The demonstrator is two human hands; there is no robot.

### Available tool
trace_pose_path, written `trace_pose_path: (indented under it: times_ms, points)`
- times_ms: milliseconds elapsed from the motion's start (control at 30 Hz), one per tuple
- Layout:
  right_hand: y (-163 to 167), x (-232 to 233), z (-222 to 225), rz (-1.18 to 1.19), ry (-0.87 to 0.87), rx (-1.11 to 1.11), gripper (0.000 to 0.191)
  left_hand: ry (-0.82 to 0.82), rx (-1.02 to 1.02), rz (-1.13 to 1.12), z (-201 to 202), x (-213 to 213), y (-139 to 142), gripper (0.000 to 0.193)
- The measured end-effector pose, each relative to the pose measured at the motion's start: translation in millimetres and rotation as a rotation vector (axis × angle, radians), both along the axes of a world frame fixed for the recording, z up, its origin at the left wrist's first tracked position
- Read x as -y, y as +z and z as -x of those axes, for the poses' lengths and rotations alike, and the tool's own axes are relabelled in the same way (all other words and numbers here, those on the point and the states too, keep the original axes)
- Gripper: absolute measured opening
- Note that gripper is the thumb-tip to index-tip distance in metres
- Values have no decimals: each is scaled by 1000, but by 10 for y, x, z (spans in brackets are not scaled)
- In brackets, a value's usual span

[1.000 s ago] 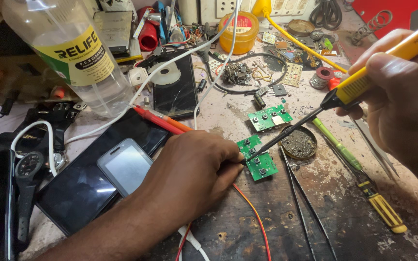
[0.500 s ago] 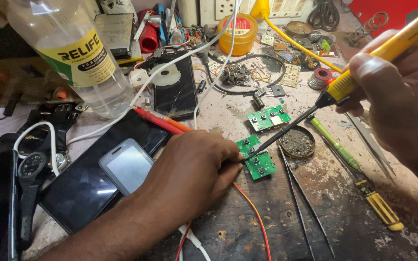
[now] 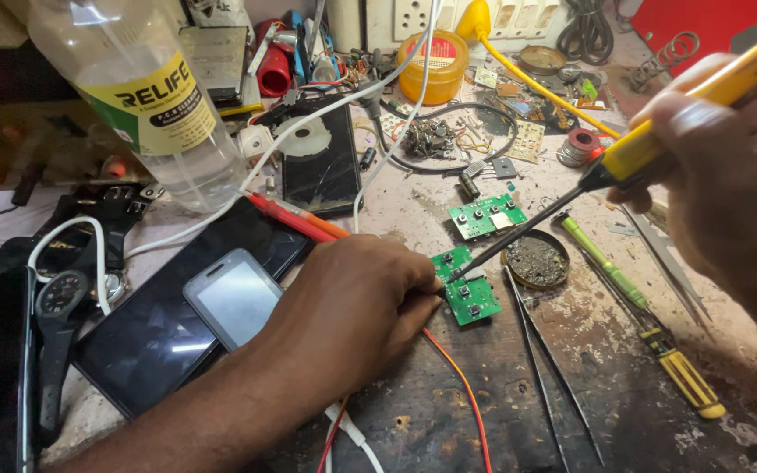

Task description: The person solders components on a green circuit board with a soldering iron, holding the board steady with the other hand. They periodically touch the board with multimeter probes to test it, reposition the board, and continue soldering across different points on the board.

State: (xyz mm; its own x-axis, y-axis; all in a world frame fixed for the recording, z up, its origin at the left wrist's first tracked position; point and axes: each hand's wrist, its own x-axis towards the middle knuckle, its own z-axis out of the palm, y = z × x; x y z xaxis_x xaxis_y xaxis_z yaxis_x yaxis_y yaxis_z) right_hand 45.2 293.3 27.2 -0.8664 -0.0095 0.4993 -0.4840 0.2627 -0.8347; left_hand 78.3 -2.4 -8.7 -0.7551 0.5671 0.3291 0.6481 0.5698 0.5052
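The left hand [image 3: 352, 307] lies curled on the bench, fingertips pinching the small green circuit board [image 3: 466, 287]. The right hand [image 3: 729, 175] grips a yellow-handled soldering iron [image 3: 659, 140], its dark tip touching that board just beside a round tin of grey residue [image 3: 536, 260].

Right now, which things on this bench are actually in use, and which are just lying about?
In use:
left hand
right hand
soldering iron
small green circuit board

Lying about:
second green board
clear plastic bottle
small phone
tweezers
wristwatch
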Motion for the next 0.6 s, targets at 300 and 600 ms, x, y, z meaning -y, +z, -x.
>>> trace_pose_path:
  times_ms: [300,600]
  points:
    - [-52,-24,-3,-19,3,12,15,2,-15,8,10,0,-20,15]
    - [-1,54,-21,-21,8,16,15,5,-11,15,12,-7,-22,15]
